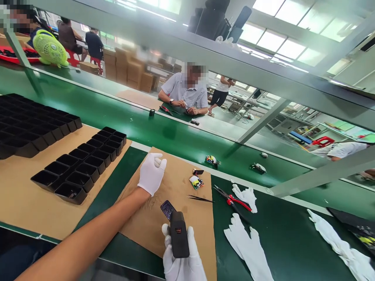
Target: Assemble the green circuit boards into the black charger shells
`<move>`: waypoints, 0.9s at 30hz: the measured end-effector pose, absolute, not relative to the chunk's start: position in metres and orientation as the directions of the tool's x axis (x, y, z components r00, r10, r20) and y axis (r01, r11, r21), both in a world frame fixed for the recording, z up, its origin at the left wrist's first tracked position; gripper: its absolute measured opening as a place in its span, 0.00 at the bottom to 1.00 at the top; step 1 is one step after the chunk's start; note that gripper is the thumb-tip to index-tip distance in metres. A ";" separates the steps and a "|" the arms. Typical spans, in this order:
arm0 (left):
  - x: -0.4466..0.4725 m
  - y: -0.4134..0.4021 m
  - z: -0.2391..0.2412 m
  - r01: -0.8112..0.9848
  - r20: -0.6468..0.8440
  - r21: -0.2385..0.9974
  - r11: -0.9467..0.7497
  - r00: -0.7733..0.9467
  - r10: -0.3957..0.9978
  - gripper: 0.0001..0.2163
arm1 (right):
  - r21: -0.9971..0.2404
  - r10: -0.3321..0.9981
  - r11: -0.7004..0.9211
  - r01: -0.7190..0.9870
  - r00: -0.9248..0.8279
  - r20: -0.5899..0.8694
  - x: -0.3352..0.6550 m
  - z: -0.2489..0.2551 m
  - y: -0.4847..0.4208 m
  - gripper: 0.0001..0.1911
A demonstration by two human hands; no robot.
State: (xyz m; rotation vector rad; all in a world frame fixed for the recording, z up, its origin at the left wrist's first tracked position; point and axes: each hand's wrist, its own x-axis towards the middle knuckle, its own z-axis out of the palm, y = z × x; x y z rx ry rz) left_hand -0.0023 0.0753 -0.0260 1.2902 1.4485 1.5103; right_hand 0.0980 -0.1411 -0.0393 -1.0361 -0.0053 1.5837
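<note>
My right hand [183, 257], in a white glove, is closed around a black plastic housing [179, 236] with a small slot showing orange-brown inside. Just past the housing's upper end is a dark rectangular piece with a speckled face [168, 209]; whether it touches the housing I cannot tell. My left hand [151, 174], also gloved, is over the brown paper [175, 183] with its fingers loosely curled and apart from the thumb, nothing visible in them. To its right lie a small circuit board with yellow and white parts [196, 182] and black tweezers [200, 198].
Black tray cells [79, 154] fill the left side. Red-handled pliers [233, 200] and white gloves [247, 246] lie on the right. Several boards, one here [212, 160], sit on the green belt [175, 134]. Opposite, a person [187, 91] works. A slanting metal post [263, 121] crosses the right.
</note>
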 end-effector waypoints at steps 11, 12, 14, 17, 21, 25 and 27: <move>-0.001 0.076 -0.031 0.198 0.247 0.960 -0.199 -0.260 0.933 0.08 | -0.958 0.856 -0.155 -0.242 0.451 -0.253 0.118 -0.028 -0.132 0.29; -0.001 0.076 -0.031 0.202 0.252 0.958 -0.203 -0.255 0.934 0.09 | -0.991 0.846 -0.131 -0.002 0.521 -0.113 0.124 -0.025 -0.129 0.30; 0.000 0.076 -0.032 0.215 0.261 0.954 -0.210 -0.244 0.934 0.09 | -0.886 0.842 -0.157 0.435 0.528 0.111 0.136 -0.025 -0.124 0.30; 0.001 0.075 -0.033 0.245 0.277 0.944 -0.221 -0.226 0.934 0.10 | -0.694 0.903 -0.109 0.712 0.363 0.230 0.146 -0.031 -0.122 0.24; 0.000 0.069 -0.028 0.300 0.333 0.914 -0.274 -0.165 0.929 0.06 | -0.663 0.916 0.080 0.745 0.206 0.343 0.148 -0.037 -0.129 0.20; -0.002 0.046 -0.014 0.347 0.455 0.830 -0.437 0.032 0.890 0.20 | -0.751 0.850 -0.031 0.659 0.413 0.327 0.163 -0.018 -0.119 0.20; 0.000 0.030 -0.010 0.328 0.519 0.771 -0.546 0.175 0.837 0.21 | -0.794 0.807 -0.079 0.603 0.506 0.305 0.174 -0.003 -0.103 0.22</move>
